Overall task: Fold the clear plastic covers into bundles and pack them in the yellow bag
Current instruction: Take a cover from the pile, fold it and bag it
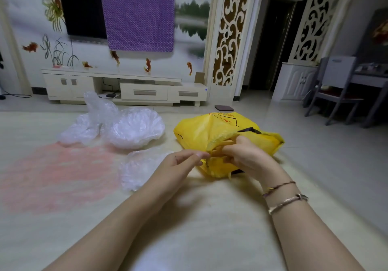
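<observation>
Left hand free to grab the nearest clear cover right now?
Probably not yet: the left hand pinches the yellow bag rim. The nearest clear cover lies just beside it, nothing between; release first.

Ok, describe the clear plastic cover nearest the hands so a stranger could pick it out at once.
Start at the yellow bag that both hands hold on the pale floor mat. Just left of it, under the left hand, lies a crumpled clear plastic cover. Unlike the two covers farther back, it lies flatter and closest to the person.
</observation>
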Demonstrator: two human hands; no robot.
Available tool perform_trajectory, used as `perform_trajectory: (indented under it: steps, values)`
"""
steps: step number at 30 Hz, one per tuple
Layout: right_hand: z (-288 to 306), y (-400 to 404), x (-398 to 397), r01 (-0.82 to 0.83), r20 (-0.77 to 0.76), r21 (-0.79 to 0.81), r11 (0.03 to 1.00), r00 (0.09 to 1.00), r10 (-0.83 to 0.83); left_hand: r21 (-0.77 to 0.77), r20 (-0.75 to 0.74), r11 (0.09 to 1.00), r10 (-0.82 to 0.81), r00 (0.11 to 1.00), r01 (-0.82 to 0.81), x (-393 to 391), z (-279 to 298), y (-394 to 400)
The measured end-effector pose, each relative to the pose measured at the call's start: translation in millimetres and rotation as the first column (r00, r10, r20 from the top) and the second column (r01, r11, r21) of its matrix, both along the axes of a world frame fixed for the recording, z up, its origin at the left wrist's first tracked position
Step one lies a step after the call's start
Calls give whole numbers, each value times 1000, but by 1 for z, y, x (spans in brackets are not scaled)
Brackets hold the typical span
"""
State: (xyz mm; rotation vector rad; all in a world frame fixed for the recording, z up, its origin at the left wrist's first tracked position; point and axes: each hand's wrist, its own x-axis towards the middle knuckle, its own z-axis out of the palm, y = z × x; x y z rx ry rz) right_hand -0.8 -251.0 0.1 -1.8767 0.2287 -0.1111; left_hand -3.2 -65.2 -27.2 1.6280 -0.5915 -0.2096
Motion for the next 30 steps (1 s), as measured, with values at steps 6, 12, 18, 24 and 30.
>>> perform_trajectory:
  steps: [6, 12, 18, 24, 30]
  values:
    - [20, -2, -21, -88, -149, -98, 991, 986, 73, 110, 190, 971, 187, 964, -210, 7, 8, 19]
    - [30, 17, -32, -353, -181, 4, 936, 920, 348, 546, 380, 668, 342, 860, -506, 35, -5, 55]
    - [17, 57, -24, -361, -63, 81, 929, 929, 366, 565, 324, 681, 336, 884, -466, 37, -4, 56]
    - [-21, 88, -7, -173, 69, -408, 897, 973, 219, 442, 261, 770, 382, 887, -461, 40, 2, 62]
    - [-36, 90, 0, -78, 64, -570, 818, 988, 139, 339, 190, 822, 417, 889, -458, 43, 7, 70]
